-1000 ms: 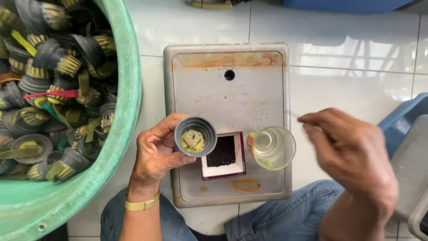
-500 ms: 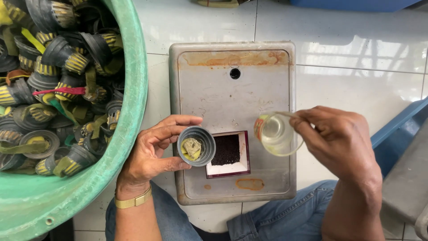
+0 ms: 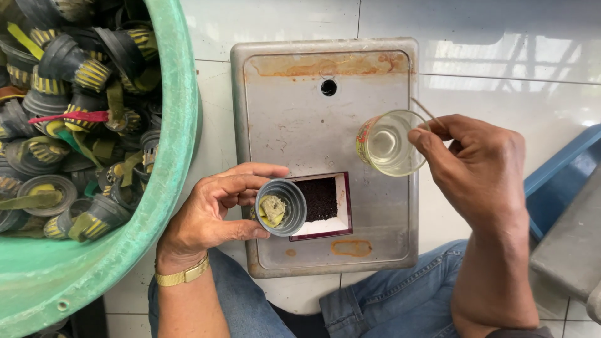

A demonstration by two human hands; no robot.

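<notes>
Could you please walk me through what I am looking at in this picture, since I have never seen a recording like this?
There is no machine here: a person works with two bare hands, filmed by a camera worn on the head that looks straight down, so you also see the person's knees in jeans.

The left hand holds a small dark cup with something yellowish inside. The right hand holds a thin stick at a clear glass cup, which appears to hold a clear liquid.

Below them, on a white tiled floor, lies a grey metal tray with rust stains. On it sits a small open box of dark grains.

At the left stands a big green tub, full of similar dark cups with yellow parts.
</notes>
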